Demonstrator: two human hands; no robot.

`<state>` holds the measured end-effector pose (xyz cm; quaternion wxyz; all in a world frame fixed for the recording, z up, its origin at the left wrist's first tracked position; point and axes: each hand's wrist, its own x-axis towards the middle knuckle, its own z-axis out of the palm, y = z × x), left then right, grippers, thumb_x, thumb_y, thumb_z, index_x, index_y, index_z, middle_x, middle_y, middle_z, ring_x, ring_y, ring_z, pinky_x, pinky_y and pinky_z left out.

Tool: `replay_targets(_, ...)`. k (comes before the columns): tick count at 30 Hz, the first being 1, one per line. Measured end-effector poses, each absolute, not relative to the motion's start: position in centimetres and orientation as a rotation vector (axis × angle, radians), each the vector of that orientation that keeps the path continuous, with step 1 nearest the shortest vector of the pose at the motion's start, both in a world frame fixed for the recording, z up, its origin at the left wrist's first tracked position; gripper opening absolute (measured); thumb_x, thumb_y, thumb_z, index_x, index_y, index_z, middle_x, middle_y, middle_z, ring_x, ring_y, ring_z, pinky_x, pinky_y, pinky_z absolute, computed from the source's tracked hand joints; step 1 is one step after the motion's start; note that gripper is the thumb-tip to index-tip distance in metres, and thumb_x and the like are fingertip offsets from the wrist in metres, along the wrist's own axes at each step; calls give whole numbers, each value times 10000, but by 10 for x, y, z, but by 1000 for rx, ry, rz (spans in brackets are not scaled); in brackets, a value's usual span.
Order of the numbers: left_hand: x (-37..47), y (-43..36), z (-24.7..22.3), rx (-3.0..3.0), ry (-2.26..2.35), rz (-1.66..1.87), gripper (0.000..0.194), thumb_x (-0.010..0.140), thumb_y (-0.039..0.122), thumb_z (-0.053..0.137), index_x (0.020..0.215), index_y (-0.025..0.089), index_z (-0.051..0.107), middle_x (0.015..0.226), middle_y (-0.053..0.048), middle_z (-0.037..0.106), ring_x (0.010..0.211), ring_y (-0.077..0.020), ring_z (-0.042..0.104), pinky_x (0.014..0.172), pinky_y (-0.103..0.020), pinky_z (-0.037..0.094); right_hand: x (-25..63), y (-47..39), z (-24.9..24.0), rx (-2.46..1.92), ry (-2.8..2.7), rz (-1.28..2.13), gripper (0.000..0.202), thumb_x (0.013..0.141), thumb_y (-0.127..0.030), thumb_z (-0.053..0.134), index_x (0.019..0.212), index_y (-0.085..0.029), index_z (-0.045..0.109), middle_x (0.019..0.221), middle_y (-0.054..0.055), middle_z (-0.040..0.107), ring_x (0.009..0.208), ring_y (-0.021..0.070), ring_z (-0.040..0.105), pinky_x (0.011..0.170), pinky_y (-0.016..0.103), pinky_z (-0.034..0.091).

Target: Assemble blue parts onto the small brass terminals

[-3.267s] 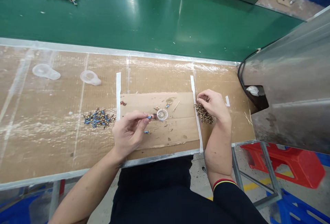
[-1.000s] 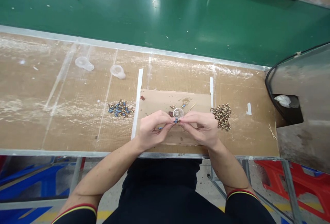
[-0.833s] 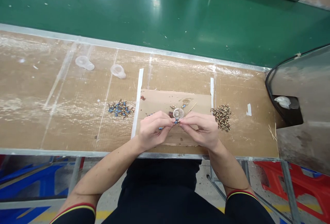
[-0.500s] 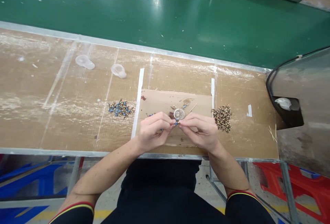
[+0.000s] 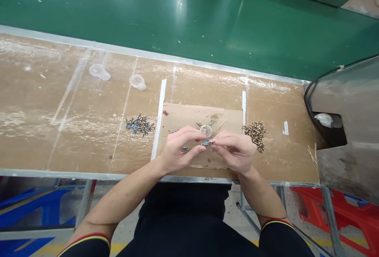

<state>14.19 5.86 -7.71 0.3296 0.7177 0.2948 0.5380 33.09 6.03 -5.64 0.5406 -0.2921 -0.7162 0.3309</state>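
Observation:
My right hand [image 5: 233, 150] pinches one end of a small blue-and-brass piece [image 5: 206, 143] between thumb and fingers. The other end of that piece points at my left hand [image 5: 182, 148], whose thumb and forefinger are spread apart beside it, holding nothing. Just beyond the fingertips stands a small clear round dish [image 5: 206, 131]. Another blue piece [image 5: 185, 147] lies by my left thumb, and one more blue piece [image 5: 211, 122] is behind the dish. A stained paper sheet [image 5: 192, 111] lies under all of these.
On the left lies a pile of blue-and-brass pieces [image 5: 139, 125]; on the right, a pile of brass-coloured parts [image 5: 256, 135]. A thin wooden stick [image 5: 221, 124] rests near the dish. Two clear plastic cups [image 5: 137, 82] lie further back. A green surface [image 5: 177, 20] runs behind the table.
My left thumb and forefinger have come apart and let go of the small piece. My right hand has shifted slightly right and keeps hold of it.

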Motion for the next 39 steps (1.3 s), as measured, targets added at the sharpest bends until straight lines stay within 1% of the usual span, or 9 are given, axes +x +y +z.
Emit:
replay_targets(3, 143, 59, -75, 1960, 739, 1434, 78, 989, 196, 601, 1020, 152, 658, 873, -77, 735, 824, -147, 705, 731, -254, 612, 329, 60, -56, -668, -1706, 805, 258, 884, -84, 716, 1085, -244, 741, 812, 20, 771, 707, 140, 723, 623, 272, 607)
replay_targets(12, 143, 59, -75, 2148, 781, 1524, 87, 970, 112, 577, 1012, 154, 639, 803, -58, 695, 738, -137, 655, 653, -245, 587, 326, 59, -56, -714, -1659, 944, 100, 892, -147, 727, 957, -216, 758, 760, 30, 762, 660, 139, 711, 596, 270, 602)
replay_targets(19, 147, 56, -84, 2120, 753, 1608, 123, 947, 85, 582, 1034, 149, 641, 811, -70, 708, 722, -143, 648, 636, -255, 583, 324, 56, -58, -686, -1583, 1076, 173, 854, -77, 739, 945, -223, 759, 785, 27, 768, 669, 129, 705, 615, 254, 595)
replay_targets(26, 146, 58, -83, 2152, 772, 1541, 107, 965, 109, 580, 1029, 162, 647, 820, -69, 724, 731, -143, 670, 649, -249, 585, 326, 59, -58, -711, -1634, 1045, 129, 875, -105, 729, 927, -220, 754, 776, 25, 768, 667, 133, 719, 608, 244, 606)
replay_targets(28, 143, 62, -79, 2184, 773, 1501, 73, 980, 140, 580, 995, 162, 648, 796, -61, 723, 713, -136, 670, 648, -242, 577, 328, 60, -57, -762, -1694, 972, 112, 888, -145, 733, 961, -225, 758, 805, 27, 779, 680, 135, 733, 615, 241, 621)
replay_targets(30, 134, 64, -75, 2212, 808, 1481, 62, 982, 162, 595, 976, 163, 656, 776, -49, 724, 685, -126, 668, 637, -233, 563, 333, 62, -58, -807, -1737, 910, 176, 901, -206, 738, 1073, -238, 747, 859, 30, 793, 695, 143, 747, 624, 251, 640)
replay_targets(33, 103, 58, -69, 2210, 1056, 1501, 63, 962, 153, 625, 950, 170, 684, 770, -37, 736, 662, -117, 670, 624, -223, 537, 344, 66, -60, -873, -1735, 791, 289, 915, -238, 727, 1203, -254, 705, 872, 16, 798, 684, 145, 750, 609, 254, 642)
replay_targets(36, 59, 44, -68, 2221, 1514, 1436, 122, 939, 177, 652, 827, 176, 700, 652, 3, 690, 548, -96, 605, 538, -203, 458, 353, 71, -59, -967, -1693, 597, 189, 922, -224, 711, 1107, -250, 740, 814, 1, 785, 622, 131, 719, 549, 233, 591)
replay_targets(39, 19, 35, -75, 2290, 1843, 1177, 207, 927, 229, 654, 730, 170, 675, 561, 21, 619, 456, -86, 509, 484, -217, 377, 358, 75, -54, -1017, -1719, 457, 92, 947, -248, 674, 980, -240, 759, 769, 2, 766, 578, 127, 681, 513, 239, 535)
